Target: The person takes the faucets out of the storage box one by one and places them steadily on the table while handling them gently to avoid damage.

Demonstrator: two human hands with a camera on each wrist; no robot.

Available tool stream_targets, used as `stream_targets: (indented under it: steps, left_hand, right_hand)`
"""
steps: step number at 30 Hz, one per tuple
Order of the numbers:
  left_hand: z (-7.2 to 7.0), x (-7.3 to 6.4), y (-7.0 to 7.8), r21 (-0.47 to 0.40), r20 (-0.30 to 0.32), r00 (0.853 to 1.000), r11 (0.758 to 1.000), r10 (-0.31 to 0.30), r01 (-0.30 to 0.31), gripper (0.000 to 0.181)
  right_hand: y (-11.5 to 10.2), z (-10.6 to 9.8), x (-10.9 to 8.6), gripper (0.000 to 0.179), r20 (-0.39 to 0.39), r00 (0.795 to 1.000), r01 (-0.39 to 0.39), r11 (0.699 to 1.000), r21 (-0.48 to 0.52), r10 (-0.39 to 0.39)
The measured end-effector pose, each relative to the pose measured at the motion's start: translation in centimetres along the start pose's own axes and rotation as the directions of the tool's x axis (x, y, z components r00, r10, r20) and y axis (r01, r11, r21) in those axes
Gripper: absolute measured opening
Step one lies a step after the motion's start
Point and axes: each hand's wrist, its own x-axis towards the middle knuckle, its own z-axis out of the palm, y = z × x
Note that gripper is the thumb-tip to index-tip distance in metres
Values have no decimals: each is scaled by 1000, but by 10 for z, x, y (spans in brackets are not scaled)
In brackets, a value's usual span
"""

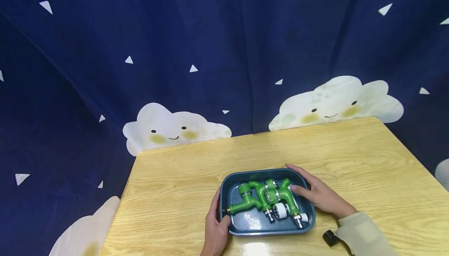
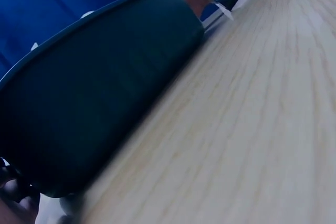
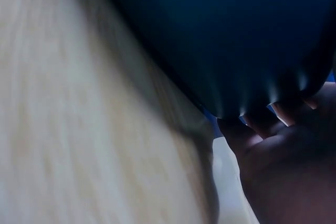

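Note:
A dark blue rectangular plastic tray (image 1: 247,221) is held between both hands over the wooden table. The left hand (image 1: 215,228) grips its left end, with the thumb at the near rim and the fingers along the outer wall. At the right end, the right hand (image 1: 320,195) holds the rim, thumb over the inside and fingers outside the far corner. Inside lie a green tap (image 1: 247,202) on the left, another green tap (image 1: 261,192) in the middle, and a third green tap (image 1: 288,197) near the right thumb. A white knob (image 1: 280,210) shows among them.
The wooden table (image 1: 168,193) extends around the tray on all sides. Behind it hangs a dark blue curtain (image 1: 210,34) with clouds and white triangles. A small black object (image 1: 331,238) sits by the right sleeve (image 1: 365,234). The wrist views show mostly the tray's outer wall.

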Motion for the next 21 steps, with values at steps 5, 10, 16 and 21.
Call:
stream_targets:
  steps: [5, 10, 16, 21]
  left_hand:
    - [-1, 0, -2, 0, -32, 999, 1000, 14, -14, 85]
    - [0, 0, -4, 1, -41, 999, 999, 34, -34, 84]
    - [0, 0, -4, 26, -51, 998, 999, 36, -35, 84]
    - [-1, 2, -3, 50, -51, 998, 998, 35, -32, 83]
  right_hand:
    - [-1, 4, 0, 64, 4, 1000, -15, 1000, -11, 15]
    - [-2, 4, -1, 64, -22, 1000, 4, 999, -53, -5]
    - [-3, 4, -2, 66, -53, 998, 27, 993, -117, -34]
    - [-7, 1, -2, 67, -70, 997, 32, 984, -174, -45]
